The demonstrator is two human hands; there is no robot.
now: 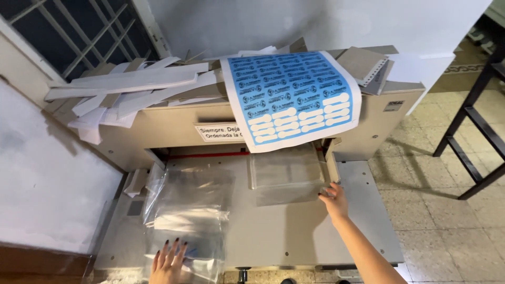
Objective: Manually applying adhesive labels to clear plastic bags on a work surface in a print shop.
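My right hand reaches forward and touches the right front corner of a stack of clear plastic sheets that lies on the bed of a beige paper cutter, under its blade opening. My left hand rests flat, fingers spread, on a second pile of clear plastic bags at the bed's front left. A blue printed sticker sheet hangs over the cutter's top front.
White paper strips and offcuts pile on top of the cutter, with grey card at the right. A white wall stands at left, a barred window behind. A black metal frame stands on the tiled floor at right.
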